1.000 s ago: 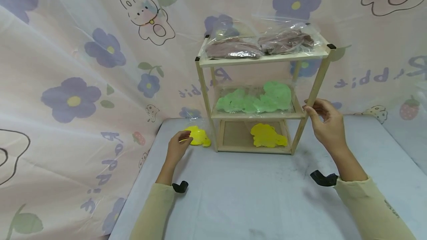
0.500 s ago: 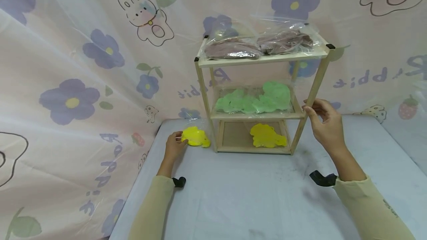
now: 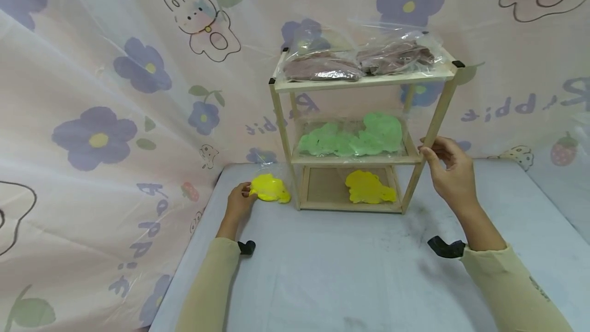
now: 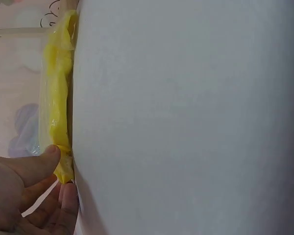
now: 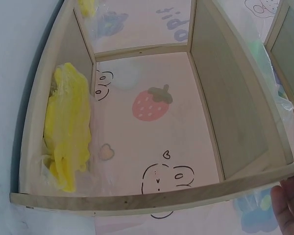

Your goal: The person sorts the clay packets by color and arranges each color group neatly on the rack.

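Observation:
My left hand (image 3: pixel 239 201) pinches the left end of a clear plastic bag of soft yellow material (image 3: pixel 269 188), which lies on the table left of a wooden shelf rack (image 3: pixel 364 84). In the left wrist view, the thumb (image 4: pixel 51 151) is on top of the yellow bag (image 4: pixel 60 107) and the fingers are at its underside. With thumb and fingers, my right hand (image 3: pixel 454 175) grips the rack's front right post at middle-shelf height. Only some fingertips of that hand show at the edge of the right wrist view.
Another bag of yellow material (image 3: pixel 369 187) lies on the bottom shelf, toward the right. Bagged green material (image 3: pixel 352 136) covers the middle shelf. Two bags of brown material (image 3: pixel 322 67) rest on top. Behind the white table (image 3: pixel 341 265) hangs a printed curtain (image 3: pixel 258 91).
The left hand has moved slightly left and down onto the yellow bag's end and now pinches it. The right hand keeps its hold on the post.

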`<action>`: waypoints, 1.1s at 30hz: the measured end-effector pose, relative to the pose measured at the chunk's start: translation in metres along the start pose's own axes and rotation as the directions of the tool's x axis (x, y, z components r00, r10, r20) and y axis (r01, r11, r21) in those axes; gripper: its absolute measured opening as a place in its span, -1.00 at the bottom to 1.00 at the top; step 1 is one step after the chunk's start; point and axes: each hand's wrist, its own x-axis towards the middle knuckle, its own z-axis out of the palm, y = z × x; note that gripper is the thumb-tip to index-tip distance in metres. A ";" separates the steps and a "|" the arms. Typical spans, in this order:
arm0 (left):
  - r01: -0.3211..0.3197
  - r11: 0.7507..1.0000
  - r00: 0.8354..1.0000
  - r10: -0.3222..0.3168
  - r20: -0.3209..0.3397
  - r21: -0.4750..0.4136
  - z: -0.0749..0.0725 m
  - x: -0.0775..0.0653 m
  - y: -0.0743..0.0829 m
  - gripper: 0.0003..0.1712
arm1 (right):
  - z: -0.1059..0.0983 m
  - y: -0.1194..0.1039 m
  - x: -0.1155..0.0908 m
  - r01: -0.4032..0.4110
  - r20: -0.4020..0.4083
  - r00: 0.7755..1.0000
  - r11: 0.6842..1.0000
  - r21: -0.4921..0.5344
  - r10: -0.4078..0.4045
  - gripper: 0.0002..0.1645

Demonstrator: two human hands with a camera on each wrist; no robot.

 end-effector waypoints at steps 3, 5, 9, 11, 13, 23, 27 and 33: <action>0.021 1.000 1.000 -0.021 0.018 0.009 -0.001 0.002 0.000 -0.40 | 0.001 0.000 -0.001 0.007 0.000 1.000 1.000 0.004 -0.007 -0.69; 0.027 0.999 0.999 -0.027 0.024 0.018 -0.001 0.003 0.000 -0.41 | 0.001 0.000 0.000 0.010 -0.004 1.000 1.000 0.007 -0.010 -0.69; 0.013 0.998 1.000 -0.014 0.017 0.058 -0.001 0.003 0.002 -0.47 | 0.001 -0.001 0.000 0.010 -0.009 1.000 1.000 0.015 -0.010 -0.68; 0.005 0.997 1.000 -0.006 0.007 0.080 -0.001 0.002 0.003 -0.50 | 0.001 -0.001 0.000 0.010 -0.006 1.000 1.000 0.014 -0.010 -0.68; -0.002 0.995 1.000 0.003 -0.005 0.098 0.000 0.001 0.004 -0.54 | 0.001 -0.001 0.000 0.010 -0.001 1.000 1.000 0.013 -0.010 -0.68; -0.014 0.994 1.000 0.015 -0.009 0.108 -0.002 -0.007 0.005 -0.62 | 0.001 -0.001 0.001 0.010 0.002 1.000 1.000 -0.002 -0.010 -0.69; 0.008 0.997 1.000 -0.008 -0.002 0.077 -0.005 -0.014 0.005 -0.63 | 0.001 0.000 0.001 0.008 0.000 1.000 1.000 -0.003 -0.008 -0.69; 0.027 0.998 1.000 -0.027 -0.002 0.058 -0.010 -0.023 0.003 -0.65 | 0.001 0.001 0.000 0.007 0.000 1.000 1.000 -0.006 -0.007 -0.70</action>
